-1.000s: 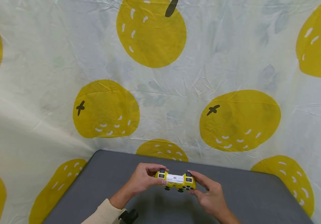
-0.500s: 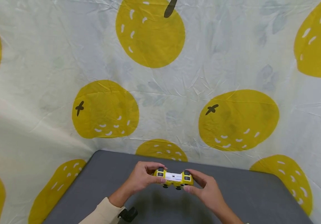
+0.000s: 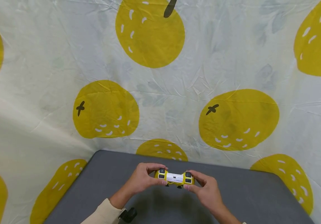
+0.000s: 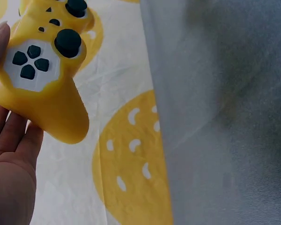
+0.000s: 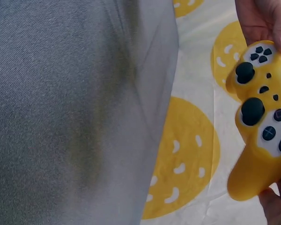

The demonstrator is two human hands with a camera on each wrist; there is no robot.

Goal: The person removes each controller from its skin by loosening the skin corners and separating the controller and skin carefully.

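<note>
A yellow game controller is held up over the grey table, its white top edge and black shoulder buttons facing the head camera. My left hand pinches one end between thumb and fingers. At the other end my right hand grips it, with the thumb tip on the near side and a finger by the shoulder buttons. In the left wrist view the controller shows its direction pad and black sticks. Its round buttons appear in the right wrist view, where the right fingers are partly cut off.
The grey tabletop lies below the hands. White cloth printed with large yellow fruit hangs behind the table and along its sides. A black strapped device sits on the left wrist by the pale sleeve.
The controller has tilted slightly, so its sticks and right-hand buttons show less in the head view. My right thumb has shifted onto its near edge. Both hands keep their grip.
</note>
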